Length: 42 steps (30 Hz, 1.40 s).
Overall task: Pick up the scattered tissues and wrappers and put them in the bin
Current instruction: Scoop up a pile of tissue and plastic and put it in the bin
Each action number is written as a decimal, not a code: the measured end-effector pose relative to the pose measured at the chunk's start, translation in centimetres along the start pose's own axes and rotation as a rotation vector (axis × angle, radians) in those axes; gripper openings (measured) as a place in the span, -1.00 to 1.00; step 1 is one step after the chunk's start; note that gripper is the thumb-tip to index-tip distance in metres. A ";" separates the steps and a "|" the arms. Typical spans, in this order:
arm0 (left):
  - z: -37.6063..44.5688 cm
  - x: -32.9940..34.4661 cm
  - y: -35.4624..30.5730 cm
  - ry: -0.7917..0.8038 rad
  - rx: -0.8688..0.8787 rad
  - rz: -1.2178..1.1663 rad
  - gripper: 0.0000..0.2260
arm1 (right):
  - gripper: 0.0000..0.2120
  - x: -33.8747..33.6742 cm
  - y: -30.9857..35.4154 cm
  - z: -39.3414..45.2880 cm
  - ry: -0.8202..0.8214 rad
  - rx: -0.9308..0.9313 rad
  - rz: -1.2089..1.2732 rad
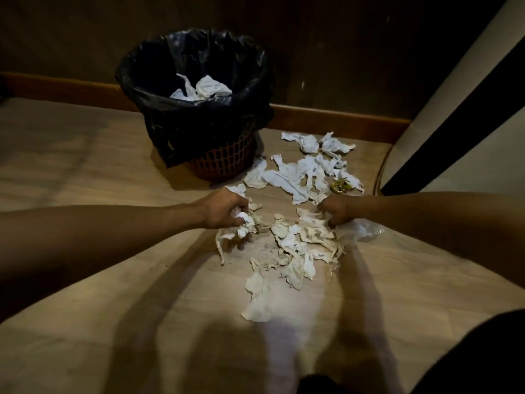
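A red mesh bin lined with a black bag stands near the wall, with white tissues inside. Several crumpled white tissues lie scattered on the wooden floor in front of it and to its right. My left hand is closed on a bunch of tissues at the left edge of the pile. On the pile's right side, my right hand grips tissues and a clear plastic wrapper. A small yellow-green wrapper lies farther right.
A wooden skirting board runs along the dark wall behind the bin. A pale panel with a dark stripe rises at the right. Bare wooden floor spreads to the left of the bin.
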<state>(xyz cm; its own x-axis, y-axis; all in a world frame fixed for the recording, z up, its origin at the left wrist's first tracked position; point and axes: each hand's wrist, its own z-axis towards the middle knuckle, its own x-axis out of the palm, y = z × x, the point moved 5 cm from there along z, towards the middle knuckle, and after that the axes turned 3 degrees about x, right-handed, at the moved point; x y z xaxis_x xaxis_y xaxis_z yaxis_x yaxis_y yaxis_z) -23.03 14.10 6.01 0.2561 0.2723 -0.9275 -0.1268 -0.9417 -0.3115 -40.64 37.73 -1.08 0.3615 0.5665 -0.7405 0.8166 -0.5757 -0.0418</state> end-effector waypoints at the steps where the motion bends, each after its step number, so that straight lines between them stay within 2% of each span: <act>1: 0.1 -0.6 -0.3 0.017 -0.008 0.008 -0.78 | -0.44 -0.4 0.1 -0.3 0.001 -0.003 -0.013; 5: 0.5 -3.0 -1.6 -0.012 -0.061 0.016 -0.74 | -0.55 -3.4 0.5 -2.2 -0.054 0.001 -0.050; 9: 0.3 -5.6 -3.1 -0.029 -0.066 0.002 -0.72 | -0.50 -7.7 0.2 -5.2 -0.142 0.038 0.011; 13: -0.4 -10.9 -4.2 -0.110 -0.083 0.025 -0.69 | -0.51 -12.9 0.1 -8.0 -0.310 0.090 0.075; 18: -0.4 -18.0 -4.7 -0.352 -0.105 -0.015 -0.74 | -0.61 -18.9 0.7 -10.8 -0.568 0.147 0.242; 22: -1.5 -22.8 -4.3 -0.511 -0.137 -0.010 -0.73 | -0.44 -22.8 1.9 -13.0 -0.769 0.134 0.392; 26: -3.1 -27.1 -2.3 -0.703 -0.211 -0.055 -0.77 | -0.38 -25.3 2.7 -14.3 -0.823 0.137 0.405; 30: -4.4 -31.2 0.1 -0.913 -0.306 -0.089 -0.71 | -0.41 -26.6 4.0 -14.4 -0.859 0.131 0.408; 33: -4.5 -33.3 1.1 -1.007 -0.362 -0.073 -0.69 | -0.41 -26.4 5.0 -13.7 -0.839 0.132 0.431; 36: -3.9 -33.2 1.6 -1.017 -0.404 -0.051 -0.73 | -0.43 -26.3 5.2 -13.2 -0.848 0.154 0.476; 39: -3.2 -31.4 2.7 -0.926 -0.432 -0.054 -0.79 | -0.43 -27.0 4.7 -13.6 -0.921 0.175 0.562; 42: -3.2 -29.6 4.3 -0.837 -0.422 -0.109 -0.74 | -0.45 -28.3 4.4 -14.5 -1.011 0.210 0.684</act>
<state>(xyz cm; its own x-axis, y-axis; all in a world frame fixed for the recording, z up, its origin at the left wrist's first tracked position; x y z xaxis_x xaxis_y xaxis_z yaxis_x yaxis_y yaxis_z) -28.10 1.39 32.77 -0.5464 0.2618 -0.7956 0.2564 -0.8520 -0.4565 -40.79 27.74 29.47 0.0996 -0.5429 -0.8339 0.4754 -0.7102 0.5192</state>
